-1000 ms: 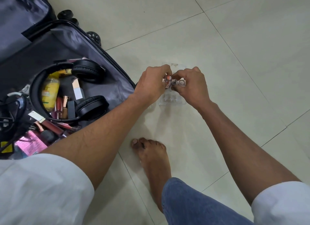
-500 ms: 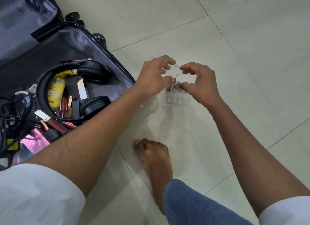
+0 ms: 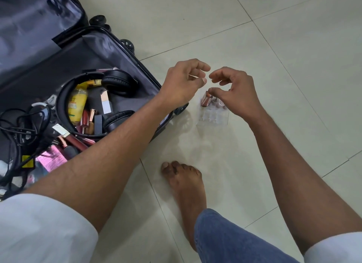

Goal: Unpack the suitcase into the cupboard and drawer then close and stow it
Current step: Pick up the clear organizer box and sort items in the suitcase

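Head view: the left hand (image 3: pixel 182 84) hovers over the floor tiles (image 3: pixel 274 47) with fingers loosely curled, holding nothing. The right hand (image 3: pixel 235 92) hovers opposite it; its thumb looks to touch something small, but a grip cannot be told. Just below the right fingers (image 3: pixel 217 77) a clear plastic organizer (image 3: pixel 213 113) sits on the floor with a copper lipstick (image 3: pixel 205 100) in it. Left of the left hand's fingers lies the open suitcase (image 3: pixel 109 47), holding black headphones (image 3: pixel 115 82).

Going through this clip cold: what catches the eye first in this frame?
Both hands meet over a clear plastic organizer on the tiled floor: the right hand pinches something small at it, and the left hand hovers beside it. To the left, the open suitcase holds black headphones, a yellow tube and tangled cables.
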